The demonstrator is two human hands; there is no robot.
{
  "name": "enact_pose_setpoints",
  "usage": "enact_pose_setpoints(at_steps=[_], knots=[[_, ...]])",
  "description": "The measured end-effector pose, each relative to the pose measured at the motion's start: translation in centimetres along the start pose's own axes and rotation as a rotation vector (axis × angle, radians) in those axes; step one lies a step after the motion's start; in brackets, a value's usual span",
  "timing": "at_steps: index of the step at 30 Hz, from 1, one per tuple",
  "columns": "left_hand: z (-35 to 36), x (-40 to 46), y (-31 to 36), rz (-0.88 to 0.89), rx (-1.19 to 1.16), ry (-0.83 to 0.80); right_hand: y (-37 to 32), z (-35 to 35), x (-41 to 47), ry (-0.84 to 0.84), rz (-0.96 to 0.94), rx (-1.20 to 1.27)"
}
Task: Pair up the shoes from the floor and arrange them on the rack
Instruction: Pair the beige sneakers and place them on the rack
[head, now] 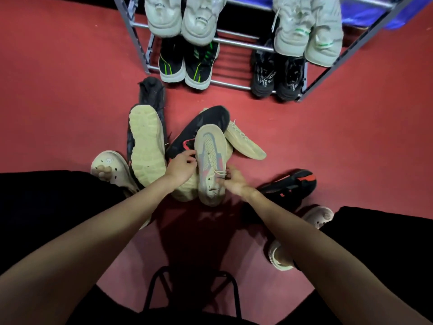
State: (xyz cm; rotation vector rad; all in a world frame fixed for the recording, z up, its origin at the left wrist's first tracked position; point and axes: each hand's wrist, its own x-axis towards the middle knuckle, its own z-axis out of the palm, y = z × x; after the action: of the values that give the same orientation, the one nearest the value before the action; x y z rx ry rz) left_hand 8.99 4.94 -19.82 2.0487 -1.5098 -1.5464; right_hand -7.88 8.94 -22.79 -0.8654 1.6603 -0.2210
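1. Gripping from both sides, the left hand and right hand close their fingers on a beige sneaker at the middle of the floor pile.
2. Crowding it: a black-and-red shoe underneath, a sole-up shoe just left, another beige sneaker right.
3. Up ahead, the rack already carries four pairs.
4. A second black-and-red shoe lies beside the right wrist.

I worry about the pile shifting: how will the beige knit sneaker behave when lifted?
The beige knit sneaker is probably light and its mesh upper soft, so it may flex. Its loose laces could snag. It lies on the black sneaker, which may shift.
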Motion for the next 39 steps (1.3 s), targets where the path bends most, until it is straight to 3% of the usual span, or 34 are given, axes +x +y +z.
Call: enact_pose_setpoints(at_steps=[5, 8, 11, 16, 21, 28, 31, 33, 36, 39], knots=[[-0.2, -0.4, -0.2, -0.006, -0.043, -0.052, -1.2, -1.3, -0.5, -0.143, -0.044, -0.020], [-0.9, -0.4, 0.0, 0.001, -0.069, -0.038, -2.3, -2.2, -1.1, -0.109, -0.129, -0.011], [-1.7, -0.4, 0.4, -0.023, -0.026, 0.103, -3.6, -2.9, -1.9, 0.032, -0.217, -0.009], [-4.1, -0.1, 0.1, -0.248, 0.397, 0.456, -5.3, -4.8, -3.1, 0.213, -0.271, -0.135], [-6.0, 2.2, -1.5, -0.477, 0.213, 0.317, -4.3, -7.0, -3.6, 0.322, -0.196, -0.291], [-5.8, 3.2, -2.8, -0.436, 0.239, 0.362, -3.8, -6.4, -4.0, 0.305, -0.154, -0.149], [-7.0, 3.3, -2.4, -0.433, 0.069, 0.393, -4.1, -5.7, -4.0, 0.282, -0.156, -0.042], [-8.4, 2.9, -1.2, -0.387, -0.294, 0.416, -4.2, -5.3, -3.9, 0.279, -0.150, 0.043], [-10.7, 1.9, 1.3, -0.290, -0.910, 0.151, -4.1, -5.0, -4.0, 0.294, -0.150, 0.165], [-12.4, 1.8, 1.8, -0.155, -1.070, -0.015, -4.3, -5.2, -4.3, 0.333, -0.159, 0.223]])
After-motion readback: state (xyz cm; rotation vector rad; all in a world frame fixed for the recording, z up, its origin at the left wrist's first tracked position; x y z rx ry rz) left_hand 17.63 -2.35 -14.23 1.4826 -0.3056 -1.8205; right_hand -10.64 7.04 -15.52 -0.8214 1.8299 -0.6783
